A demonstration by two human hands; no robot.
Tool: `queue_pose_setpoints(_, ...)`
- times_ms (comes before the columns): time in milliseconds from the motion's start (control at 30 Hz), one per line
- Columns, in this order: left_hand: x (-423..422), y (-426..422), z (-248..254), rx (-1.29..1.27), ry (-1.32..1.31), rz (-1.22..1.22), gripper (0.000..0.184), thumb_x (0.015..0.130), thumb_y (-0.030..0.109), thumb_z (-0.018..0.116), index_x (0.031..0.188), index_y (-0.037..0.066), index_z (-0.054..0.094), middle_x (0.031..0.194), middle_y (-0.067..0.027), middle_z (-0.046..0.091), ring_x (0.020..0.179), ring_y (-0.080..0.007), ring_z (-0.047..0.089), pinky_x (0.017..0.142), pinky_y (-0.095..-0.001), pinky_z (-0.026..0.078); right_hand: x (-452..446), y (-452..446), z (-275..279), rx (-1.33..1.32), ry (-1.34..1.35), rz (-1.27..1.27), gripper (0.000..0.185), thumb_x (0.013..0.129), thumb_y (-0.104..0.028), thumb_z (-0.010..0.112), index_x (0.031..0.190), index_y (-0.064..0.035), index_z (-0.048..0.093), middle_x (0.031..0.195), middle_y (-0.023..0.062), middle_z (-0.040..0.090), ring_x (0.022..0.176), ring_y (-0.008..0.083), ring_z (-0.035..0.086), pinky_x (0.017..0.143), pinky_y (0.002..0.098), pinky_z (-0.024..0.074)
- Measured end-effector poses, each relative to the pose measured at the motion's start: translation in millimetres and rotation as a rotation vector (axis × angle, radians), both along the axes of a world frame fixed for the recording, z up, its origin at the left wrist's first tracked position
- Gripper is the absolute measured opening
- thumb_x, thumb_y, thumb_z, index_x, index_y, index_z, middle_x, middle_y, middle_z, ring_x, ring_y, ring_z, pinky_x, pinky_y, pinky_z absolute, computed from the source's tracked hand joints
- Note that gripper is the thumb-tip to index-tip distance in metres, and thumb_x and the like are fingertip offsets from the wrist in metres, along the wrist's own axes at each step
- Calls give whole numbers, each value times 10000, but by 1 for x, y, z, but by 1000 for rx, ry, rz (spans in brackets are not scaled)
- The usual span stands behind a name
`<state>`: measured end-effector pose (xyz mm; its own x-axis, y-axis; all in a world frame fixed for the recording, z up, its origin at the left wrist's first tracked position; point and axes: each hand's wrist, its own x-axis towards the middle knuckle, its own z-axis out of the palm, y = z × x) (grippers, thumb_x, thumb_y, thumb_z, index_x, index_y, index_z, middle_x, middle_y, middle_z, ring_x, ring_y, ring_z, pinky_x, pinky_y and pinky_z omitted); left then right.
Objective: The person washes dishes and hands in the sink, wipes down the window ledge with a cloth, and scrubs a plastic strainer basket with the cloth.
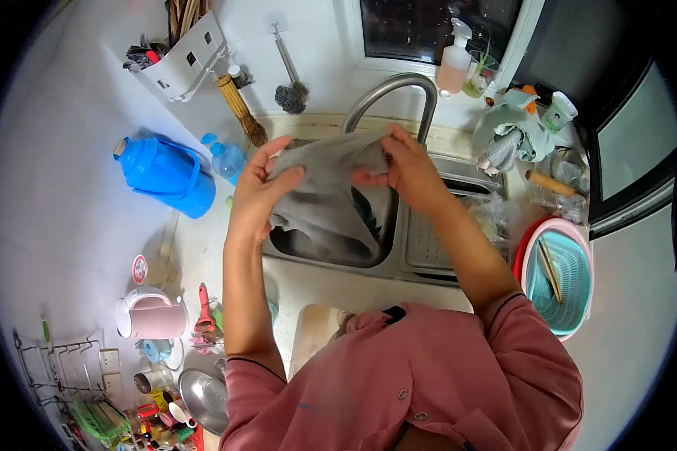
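A thin, greyish, see-through sheet (320,161), like a bag or mesh cloth, is stretched between my two hands above the left basin of the steel sink (387,270). My left hand (267,184) grips its left edge between thumb and fingers. At its upper right edge, my right hand (406,167) pinches it, fingers bent. The lower part of the sheet hangs down into the basin. Behind it rises the curved faucet (399,79). Dark shapes show through and beside the sheet in the basin, too unclear to name.
A blue thermos (165,173) and a blue bottle (227,159) are at the left, with a pink kettle (152,316) nearer. Pink and teal baskets (564,282) stand at the right. A wooden board (316,331) lies in front of the sink.
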<state>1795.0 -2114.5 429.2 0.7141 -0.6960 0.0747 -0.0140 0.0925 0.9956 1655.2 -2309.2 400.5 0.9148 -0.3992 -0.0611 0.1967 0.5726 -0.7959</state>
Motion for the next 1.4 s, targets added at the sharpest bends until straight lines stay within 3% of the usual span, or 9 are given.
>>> queue_pose_setpoints(167,3,-6,-20,399,-349,-300,423,776,12,734,1190,25,647,1011,-40,662,866,-69,559,768,-238,482,-2,-44,4,13,-98,-73,225,1006,-260,487,1169,-109,522,1031,53,611,817,219,612,668,363,551)
queue_pose_setpoints(433,-13,-27,-74,-103,507,-336,395,885,167,684,1241,35,578,1148,-50,641,969,-142,607,791,-323,511,-12,-35,-93,-65,125,158,353,935,-239,623,1267,-144,549,1031,44,614,842,192,595,739,311,496)
queue_pose_setpoints(600,-27,-45,-109,-411,943,-111,613,954,532,478,1289,20,524,1296,-146,586,1181,-316,570,941,-397,491,-8,-36,-92,122,33,-26,328,904,-104,640,1228,-116,592,1007,54,628,899,185,616,783,314,520)
queue_pose_setpoints(633,-16,-34,-151,-705,1332,-594,624,965,529,454,1332,26,493,1302,-142,573,1193,-294,557,992,-419,448,-3,-45,-90,265,8,-91,329,898,-78,639,1223,-110,597,1004,55,630,914,182,619,791,316,525)
queue_pose_setpoints(700,-36,-37,-198,-491,1210,-570,664,945,529,506,1382,33,445,1304,-125,564,1187,-270,547,991,-394,446,1,-54,-96,225,-34,-95,306,902,-56,619,1206,-86,604,1030,52,627,935,170,612,804,317,532)
queue_pose_setpoints(967,-43,-74,-138,369,266,-202,437,877,49,651,1299,27,540,1149,-68,648,979,-172,632,864,-308,500,19,-66,-105,-163,-16,130,329,913,-46,578,1240,-73,588,1024,-7,601,943,115,581,804,277,489)
queue_pose_setpoints(1033,-18,-78,-158,368,-131,-217,348,885,30,629,1231,17,592,1109,-59,662,946,-160,635,857,-304,496,19,-70,-101,-636,106,49,288,899,-115,610,1181,-63,620,1044,72,611,927,187,596,763,302,486)
queue_pose_setpoints(1200,8,-95,-158,143,56,26,231,944,43,549,1168,21,600,1069,-47,662,950,-143,613,861,-295,483,11,-102,-168,-1596,441,-312,242,907,-276,602,1000,-69,685,996,168,603,956,351,578,871,440,455)
queue_pose_setpoints(1400,16,-111,-162,-45,273,170,146,900,46,547,1033,60,605,821,13,595,619,-40,461,548,-203,356,-9,-109,-248,-1667,298,-501,210,885,-191,641,762,-21,625,746,160,508,801,358,534,756,462,443)
